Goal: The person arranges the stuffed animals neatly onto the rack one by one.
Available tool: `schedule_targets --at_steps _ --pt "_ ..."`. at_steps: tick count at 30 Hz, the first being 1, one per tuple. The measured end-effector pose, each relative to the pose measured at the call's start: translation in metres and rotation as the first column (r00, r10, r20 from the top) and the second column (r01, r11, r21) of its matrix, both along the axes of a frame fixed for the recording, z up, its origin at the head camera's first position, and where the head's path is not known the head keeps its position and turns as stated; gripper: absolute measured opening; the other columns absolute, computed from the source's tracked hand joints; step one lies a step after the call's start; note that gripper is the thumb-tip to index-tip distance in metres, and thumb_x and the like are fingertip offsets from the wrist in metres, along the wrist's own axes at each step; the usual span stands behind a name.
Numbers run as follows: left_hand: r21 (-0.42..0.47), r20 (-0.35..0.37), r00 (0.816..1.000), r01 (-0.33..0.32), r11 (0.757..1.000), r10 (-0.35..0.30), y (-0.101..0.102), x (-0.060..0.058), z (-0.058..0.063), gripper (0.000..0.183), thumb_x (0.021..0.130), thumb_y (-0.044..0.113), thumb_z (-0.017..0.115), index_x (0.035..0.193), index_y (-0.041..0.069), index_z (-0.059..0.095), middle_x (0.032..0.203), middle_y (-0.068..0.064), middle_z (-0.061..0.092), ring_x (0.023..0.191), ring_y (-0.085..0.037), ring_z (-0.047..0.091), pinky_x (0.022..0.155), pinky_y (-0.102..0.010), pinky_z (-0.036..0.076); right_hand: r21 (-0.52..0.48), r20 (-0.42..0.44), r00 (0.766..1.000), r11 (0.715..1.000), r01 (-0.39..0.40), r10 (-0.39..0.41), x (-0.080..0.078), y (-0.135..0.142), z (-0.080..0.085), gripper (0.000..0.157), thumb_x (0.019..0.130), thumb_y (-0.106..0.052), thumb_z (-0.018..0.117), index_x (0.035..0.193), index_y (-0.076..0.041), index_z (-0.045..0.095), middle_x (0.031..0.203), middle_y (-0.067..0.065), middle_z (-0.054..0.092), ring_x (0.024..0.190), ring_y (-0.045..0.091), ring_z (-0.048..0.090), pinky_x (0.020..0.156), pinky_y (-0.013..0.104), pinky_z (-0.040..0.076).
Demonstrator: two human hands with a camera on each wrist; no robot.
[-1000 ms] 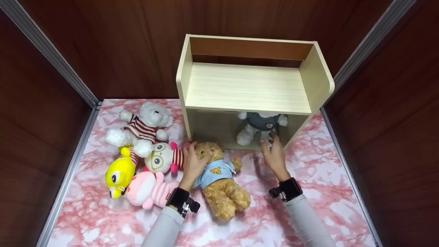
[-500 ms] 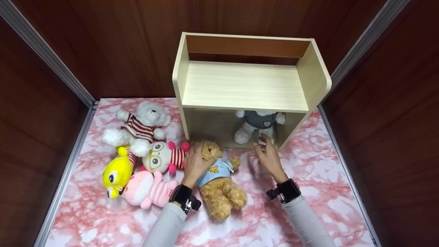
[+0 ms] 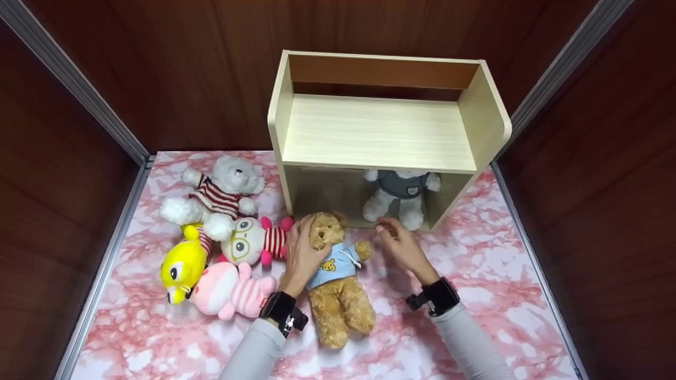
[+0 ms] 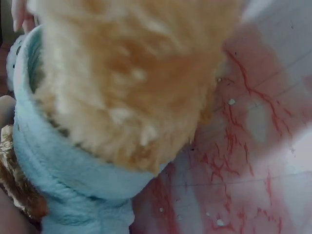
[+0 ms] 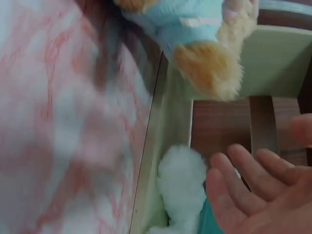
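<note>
A brown teddy bear (image 3: pixel 340 303) in a light blue shirt stands tilted back at the shelf's front. My left hand (image 3: pixel 303 258) grips it by the side of its head and upper body. In the left wrist view the bear's fur (image 4: pixel 131 87) and blue shirt (image 4: pixel 73 165) fill much of the picture. To the bear's right is my right hand (image 3: pixel 405 252), holding nothing, its fingers relaxed near the bear's paw. A white plush bear (image 3: pixel 404 184) in a grey shirt sits in the lower right of the wooden shelf (image 3: pixel 377 132), its head hidden under the board.
Left of the shelf lie a white bear (image 3: pixel 219 198) in a striped sweater, a yellow plush toy (image 3: pixel 182 264), a plush with glasses (image 3: pixel 245 245) and a pink plush (image 3: pixel 232 293). Dark wood panels (image 3: pixel 158 74) enclose the marbled red-and-white surface (image 3: pixel 507 316).
My right hand has drawn back from the grey-shirted bear's leg and moved left toward the brown teddy bear. The teddy bear has turned more upright in my left hand.
</note>
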State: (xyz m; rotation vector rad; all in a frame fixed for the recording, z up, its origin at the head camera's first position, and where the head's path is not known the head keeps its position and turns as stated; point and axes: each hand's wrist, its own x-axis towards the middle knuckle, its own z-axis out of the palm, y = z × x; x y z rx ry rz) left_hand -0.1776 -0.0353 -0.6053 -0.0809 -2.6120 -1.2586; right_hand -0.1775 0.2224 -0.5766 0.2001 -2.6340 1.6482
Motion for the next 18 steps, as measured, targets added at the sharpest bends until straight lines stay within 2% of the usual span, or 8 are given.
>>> schedule_targets --at_steps 3,7,10,13,15,18 --pt "0.0 -0.063 0.998 0.014 1.0 -0.013 0.0 0.001 0.005 0.079 0.076 0.019 0.088 0.146 0.01 0.054 0.148 -0.022 0.046 0.134 -0.041 0.046 0.111 -0.061 0.04 -0.034 0.086 0.994 0.998 -0.058 0.061 0.007 -0.013 -0.003 0.052 0.105 -0.028 0.061 0.144 0.005 0.053 0.138 0.025 0.061 0.126 0.04 0.059 0.108 0.055 0.047" --pt "-0.016 -0.127 0.991 0.027 1.0 -0.028 0.002 0.0 0.011 0.076 0.075 0.02 0.088 0.143 0.011 0.055 0.149 -0.025 0.044 0.136 -0.044 0.045 0.11 -0.064 0.041 -0.142 0.204 0.976 0.989 -0.042 0.071 0.013 -0.028 -0.01 0.064 0.1 -0.032 0.068 0.15 0.001 0.047 0.143 0.024 0.057 0.132 0.038 0.054 0.113 0.052 0.042" --pt "-0.044 -0.159 0.986 0.033 0.999 -0.039 0.003 -0.002 0.014 0.075 0.075 0.021 0.088 0.142 0.012 0.055 0.15 -0.026 0.044 0.135 -0.046 0.046 0.106 -0.064 0.044 -0.265 0.226 0.968 0.963 -0.043 0.105 0.013 -0.035 -0.017 0.059 0.098 -0.024 0.072 0.146 0.002 0.05 0.137 0.021 0.061 0.127 0.033 0.058 0.112 0.046 0.043" --pt "-0.063 -0.186 0.981 0.036 0.997 -0.047 0.004 -0.004 0.016 0.076 0.075 0.021 0.088 0.143 0.012 0.055 0.151 -0.026 0.043 0.134 -0.046 0.047 0.104 -0.064 0.046 -0.369 0.216 0.961 0.926 -0.083 0.172 0.013 -0.038 -0.025 0.049 0.097 -0.015 0.073 0.138 0.003 0.055 0.129 0.017 0.066 0.12 0.027 0.061 0.108 0.038 0.046" --pt "-0.067 -0.202 0.978 0.034 0.997 -0.047 0.005 -0.006 0.018 0.076 0.075 0.021 0.089 0.143 0.013 0.055 0.152 -0.026 0.043 0.134 -0.046 0.047 0.104 -0.064 0.047 -0.383 0.21 0.958 0.918 -0.102 0.194 0.013 -0.039 -0.029 0.046 0.096 -0.014 0.075 0.136 0.002 0.058 0.127 0.014 0.068 0.118 0.024 0.063 0.106 0.035 0.048" --pt "-0.058 -0.229 0.972 0.03 0.998 -0.043 0.006 -0.009 0.022 0.077 0.074 0.02 0.09 0.142 0.013 0.055 0.151 -0.027 0.043 0.134 -0.046 0.047 0.104 -0.064 0.047 -0.397 0.231 0.949 0.911 -0.108 0.213 0.014 -0.04 -0.034 0.052 0.093 -0.018 0.079 0.138 -0.004 0.059 0.132 0.009 0.067 0.122 0.023 0.062 0.109 0.036 0.046"
